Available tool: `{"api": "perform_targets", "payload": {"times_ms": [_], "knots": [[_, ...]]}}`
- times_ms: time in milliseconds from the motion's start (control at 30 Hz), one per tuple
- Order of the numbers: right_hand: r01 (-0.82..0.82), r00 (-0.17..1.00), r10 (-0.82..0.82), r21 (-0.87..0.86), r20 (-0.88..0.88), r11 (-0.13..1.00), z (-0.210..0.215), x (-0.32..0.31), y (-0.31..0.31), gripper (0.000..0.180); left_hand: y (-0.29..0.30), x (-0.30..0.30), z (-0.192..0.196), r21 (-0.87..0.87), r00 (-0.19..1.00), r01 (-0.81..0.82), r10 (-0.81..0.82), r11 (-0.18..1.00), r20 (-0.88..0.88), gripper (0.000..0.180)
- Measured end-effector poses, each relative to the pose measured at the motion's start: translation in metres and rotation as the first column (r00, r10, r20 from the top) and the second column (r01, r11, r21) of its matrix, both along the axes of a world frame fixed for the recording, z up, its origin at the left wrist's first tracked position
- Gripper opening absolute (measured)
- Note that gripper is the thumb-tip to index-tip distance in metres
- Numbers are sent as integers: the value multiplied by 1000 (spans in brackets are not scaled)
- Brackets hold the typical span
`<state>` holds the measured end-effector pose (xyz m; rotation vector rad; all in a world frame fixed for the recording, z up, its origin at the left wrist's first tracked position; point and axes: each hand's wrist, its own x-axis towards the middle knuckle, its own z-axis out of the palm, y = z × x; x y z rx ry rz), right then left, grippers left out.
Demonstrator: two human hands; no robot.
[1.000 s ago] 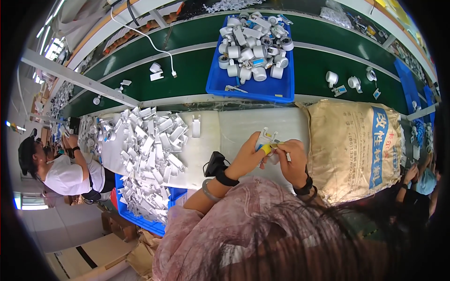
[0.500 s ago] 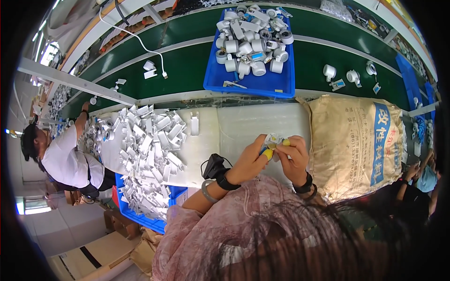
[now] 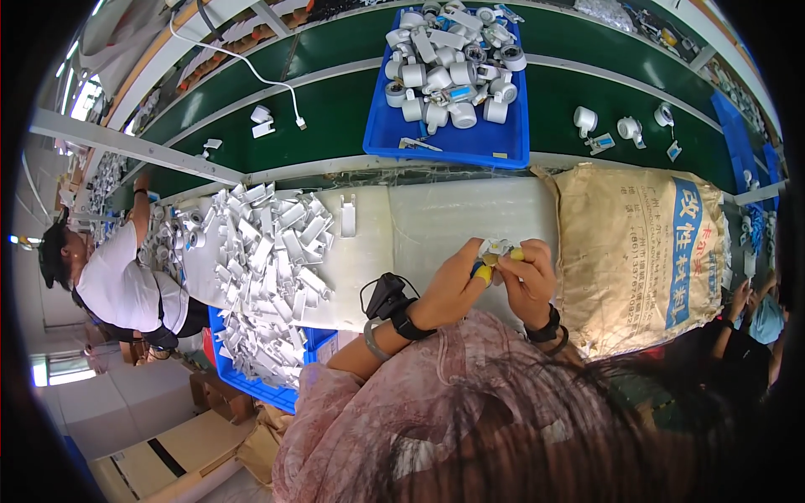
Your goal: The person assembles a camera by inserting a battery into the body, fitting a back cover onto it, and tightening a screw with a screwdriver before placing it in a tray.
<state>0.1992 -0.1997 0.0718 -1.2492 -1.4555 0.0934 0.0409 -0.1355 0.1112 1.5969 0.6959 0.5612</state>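
My left hand [image 3: 451, 287] and my right hand [image 3: 528, 281] meet over the middle of the pale worktop [image 3: 444, 222]. Pinched between their fingertips is a small white plastic part [image 3: 496, 246], partly hidden by the fingers, so its exact kind cannot be made out. Yellow coverings show at some of my fingertips, on both hands. To the left of my hands lies a heap of white plastic clip-like pieces [image 3: 272, 243], with one piece [image 3: 348, 216] apart from it. The heap runs down into a blue bin [image 3: 277, 394] by the worktop's near edge.
Beyond the worktop, a blue tray [image 3: 436, 152] of round white housings stands on a green conveyor [image 3: 327, 117]. Several loose housings [image 3: 585, 120] and a white cable [image 3: 277, 77] lie there too. A large brown paper sack [image 3: 612, 260] rests at right. At left works another person [image 3: 126, 268].
Both hands stay together around the small part, with only slight finger shifts. The view has tilted a little. The person at left has moved an arm slightly.
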Motion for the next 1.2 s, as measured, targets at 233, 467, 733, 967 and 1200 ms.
{"api": "perform_targets", "payload": {"times_ms": [233, 467, 733, 967, 1200], "knots": [[7, 1000, -6, -39, 18, 999, 2, 1, 2, 25, -1, 1, -4, 21, 999, -33, 33, 999, -18, 30], [-33, 999, 33, -122, 1, 992, 11, 4, 1, 23, 3, -3, 3, 7, 998, 53, -53, 999, -36, 30], [-50, 998, 54, -81, 43, 995, 11, 5, 4, 23, -6, 0, -14, 10, 997, -68, 69, 998, -39, 22], [-45, 999, 47, -88, 28, 995, 9, 2, 5, 22, -7, 3, -20, -50, 994, -101, 98, 994, -46, 17], [-15, 1000, 17, -102, 21, 995, 1, -1, 9, 22, 2, 6, -19, 42, 989, -143, 145, 989, -31, 13]]}}
